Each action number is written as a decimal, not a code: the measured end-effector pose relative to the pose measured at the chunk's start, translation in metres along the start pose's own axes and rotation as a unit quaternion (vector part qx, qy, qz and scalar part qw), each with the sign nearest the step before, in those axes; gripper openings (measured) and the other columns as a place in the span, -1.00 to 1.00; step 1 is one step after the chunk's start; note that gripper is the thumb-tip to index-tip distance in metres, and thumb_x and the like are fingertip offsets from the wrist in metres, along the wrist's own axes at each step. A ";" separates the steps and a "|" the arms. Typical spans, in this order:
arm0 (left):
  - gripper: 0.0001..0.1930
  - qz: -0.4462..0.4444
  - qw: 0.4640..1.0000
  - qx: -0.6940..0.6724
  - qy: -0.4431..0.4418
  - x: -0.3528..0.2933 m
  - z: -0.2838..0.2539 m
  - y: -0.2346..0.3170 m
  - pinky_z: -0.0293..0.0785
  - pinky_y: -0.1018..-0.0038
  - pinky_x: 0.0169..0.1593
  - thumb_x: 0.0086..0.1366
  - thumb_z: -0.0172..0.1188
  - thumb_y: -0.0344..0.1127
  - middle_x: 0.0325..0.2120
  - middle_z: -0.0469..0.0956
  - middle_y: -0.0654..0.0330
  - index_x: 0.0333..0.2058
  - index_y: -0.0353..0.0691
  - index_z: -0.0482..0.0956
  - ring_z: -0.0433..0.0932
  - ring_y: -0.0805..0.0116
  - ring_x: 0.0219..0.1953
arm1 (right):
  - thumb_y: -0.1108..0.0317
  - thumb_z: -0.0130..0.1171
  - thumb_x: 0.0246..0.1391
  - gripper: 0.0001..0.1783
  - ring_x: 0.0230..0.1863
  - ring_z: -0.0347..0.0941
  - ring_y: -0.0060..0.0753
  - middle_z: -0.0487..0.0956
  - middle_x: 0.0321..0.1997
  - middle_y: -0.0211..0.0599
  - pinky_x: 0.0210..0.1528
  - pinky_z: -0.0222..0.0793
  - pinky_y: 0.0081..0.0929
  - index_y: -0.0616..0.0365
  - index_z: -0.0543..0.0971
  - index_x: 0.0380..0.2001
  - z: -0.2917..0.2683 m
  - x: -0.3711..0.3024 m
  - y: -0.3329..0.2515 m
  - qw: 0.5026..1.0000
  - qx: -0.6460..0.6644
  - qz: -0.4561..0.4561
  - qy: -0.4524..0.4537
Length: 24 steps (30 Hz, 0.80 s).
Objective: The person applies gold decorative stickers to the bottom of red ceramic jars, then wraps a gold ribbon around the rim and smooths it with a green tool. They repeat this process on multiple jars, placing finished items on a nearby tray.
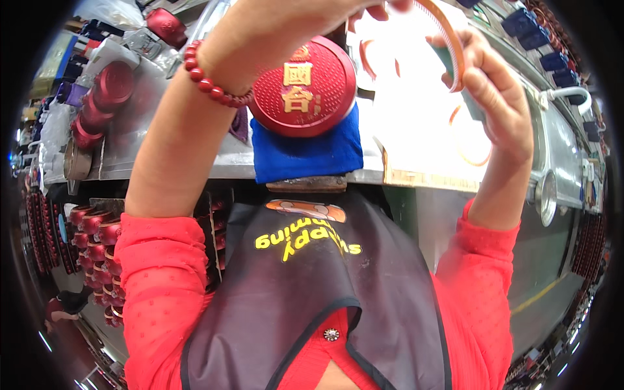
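Raised at the upper right, my right hand (497, 97) pinches a copper-coloured ring (453, 49) between thumb and fingers. A flat grey-green piece (473, 104) shows beside the ring, against the same hand; its kind is unclear. My left hand (377, 10) is largely cut off by the top edge. Its bent fingertips meet the ring's upper part. Below my left forearm a round red lid-like piece (328, 88) with raised gold characters lies on a folded blue cloth (309, 153). Two more rings, one reddish (365, 60) and one copper-coloured (453, 133), lie on the bright white surface.
Round red containers (112, 84) stand in a row on the metal bench (146, 146) at the left. Below it, several red pieces (97, 250) fill a rack. Dark blue boxes (523, 26) line the far right, near a white curved pipe (572, 93).
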<state>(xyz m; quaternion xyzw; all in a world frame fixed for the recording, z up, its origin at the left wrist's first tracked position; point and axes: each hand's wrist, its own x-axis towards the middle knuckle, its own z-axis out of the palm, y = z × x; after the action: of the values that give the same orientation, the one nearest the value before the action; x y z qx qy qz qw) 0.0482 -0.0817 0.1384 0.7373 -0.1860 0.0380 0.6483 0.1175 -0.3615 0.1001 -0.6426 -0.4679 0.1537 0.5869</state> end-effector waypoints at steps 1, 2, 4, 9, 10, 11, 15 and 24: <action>-0.77 -0.021 1.000 0.015 -0.001 -0.001 -0.002 0.000 0.47 0.65 -0.23 0.50 0.19 -0.24 -0.36 0.63 0.32 -0.15 -0.32 0.65 0.52 0.64 -0.35 | 0.41 0.15 0.38 -0.90 0.11 0.37 -0.46 0.46 0.05 -0.34 0.17 0.25 -0.46 0.22 0.53 -0.18 -0.003 -0.003 0.007 0.999 -0.044 0.007 -0.020; -0.76 -0.026 0.999 0.035 0.004 -0.002 -0.004 0.000 0.43 0.66 -0.35 0.50 0.19 -0.23 -0.43 0.61 0.34 -0.18 -0.32 0.66 0.49 0.66 -0.43 | 0.39 0.16 0.38 -0.89 0.12 0.34 -0.45 0.44 -0.02 -0.38 0.21 0.20 -0.48 0.23 0.52 -0.21 -0.002 -0.009 0.013 0.999 -0.047 0.025 -0.008; -0.76 -0.081 0.996 0.039 -0.009 -0.003 -0.008 0.001 0.43 0.66 -0.47 0.50 0.17 -0.24 -0.46 0.61 0.32 -0.18 -0.32 0.65 0.51 0.66 -0.49 | 0.35 0.13 0.40 -0.86 0.19 0.35 -0.40 0.46 0.02 -0.33 0.25 0.22 -0.44 0.22 0.54 -0.18 -0.002 -0.011 0.020 0.995 -0.088 0.029 -0.048; -0.77 0.025 0.993 0.109 -0.048 -0.006 -0.003 -0.006 0.43 0.72 -0.37 0.46 0.25 -0.24 -0.32 0.71 0.33 -0.12 -0.30 0.71 0.53 0.70 -0.38 | 0.25 0.07 0.44 -0.61 0.26 0.36 -0.30 0.48 0.20 -0.19 0.35 0.22 -0.31 0.09 0.54 0.24 0.017 0.011 0.020 0.990 -0.107 0.021 0.092; -0.77 -0.029 0.992 0.105 -0.071 -0.009 -0.007 -0.006 0.45 0.71 -0.36 0.47 0.25 -0.24 -0.30 0.71 0.32 -0.10 -0.30 0.71 0.57 0.71 -0.32 | 0.22 0.09 0.43 -0.60 0.28 0.35 -0.30 0.44 0.24 -0.18 0.36 0.22 -0.31 0.09 0.53 0.24 0.023 0.019 0.021 0.993 -0.085 0.018 0.073; -0.77 -0.043 0.994 0.075 -0.062 -0.010 -0.005 -0.008 0.46 0.72 -0.37 0.48 0.22 -0.25 -0.29 0.71 0.30 -0.09 -0.28 0.70 0.56 0.70 -0.35 | 0.19 0.11 0.42 -0.59 0.29 0.34 -0.29 0.40 0.28 -0.17 0.36 0.22 -0.30 0.09 0.53 0.24 0.029 0.026 0.021 0.996 -0.079 0.026 0.040; -0.76 -0.042 0.997 0.008 -0.071 -0.022 -0.021 -0.004 0.45 0.73 -0.40 0.52 0.16 -0.28 -0.29 0.69 0.28 -0.02 -0.32 0.64 0.47 0.73 -0.51 | 0.21 0.25 0.35 -0.77 0.06 0.40 -0.49 0.41 0.24 -0.24 0.03 0.43 -0.51 0.13 0.59 -0.10 0.046 0.042 0.024 0.987 0.128 0.082 -0.041; -0.76 -0.100 0.991 -0.062 -0.059 -0.033 -0.034 -0.009 0.30 0.76 -0.46 0.54 0.12 -0.22 -0.43 0.58 0.39 -0.14 -0.29 0.64 0.39 0.77 -0.55 | 0.36 0.30 0.26 -0.88 0.07 0.37 -0.49 0.42 0.16 -0.26 0.03 0.39 -0.57 0.13 0.57 -0.25 0.050 0.037 0.017 0.965 0.239 0.084 -0.061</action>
<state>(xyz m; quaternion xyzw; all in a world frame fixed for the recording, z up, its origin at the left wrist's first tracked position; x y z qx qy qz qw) 0.0266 -0.0408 0.1250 0.7114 -0.1506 -0.0821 0.6815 0.1061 -0.3001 0.0850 -0.5100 -0.3964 0.3491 0.6789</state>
